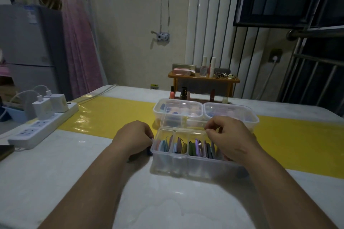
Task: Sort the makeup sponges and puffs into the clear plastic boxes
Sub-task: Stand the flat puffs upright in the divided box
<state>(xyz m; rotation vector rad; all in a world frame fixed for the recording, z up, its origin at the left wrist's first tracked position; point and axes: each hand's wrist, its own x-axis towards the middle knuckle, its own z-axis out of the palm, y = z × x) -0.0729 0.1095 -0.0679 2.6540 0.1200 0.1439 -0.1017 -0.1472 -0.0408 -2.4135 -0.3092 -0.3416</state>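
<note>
A clear divided box (186, 163) stands in front of me with several flat puffs (193, 148) in blue, pink, green and purple standing on edge in its compartments. Its hinged lid (173, 121) is raised at the back. My left hand (133, 135) is curled against the box's left wall, around a dark blue puff (149, 151) that is mostly hidden. My right hand (230, 139) hovers over the box's right end, thumb and fingertips pinching the lid's edge. Behind stand two clear boxes, left (158, 111) and right (255, 119), holding sponges.
A white power strip (37, 128) with two chargers lies at the left on the table. A yellow strip (111, 115) crosses the table. Lipsticks (184, 93) stand behind the boxes, and a small wooden shelf (202, 78) with bottles is further back.
</note>
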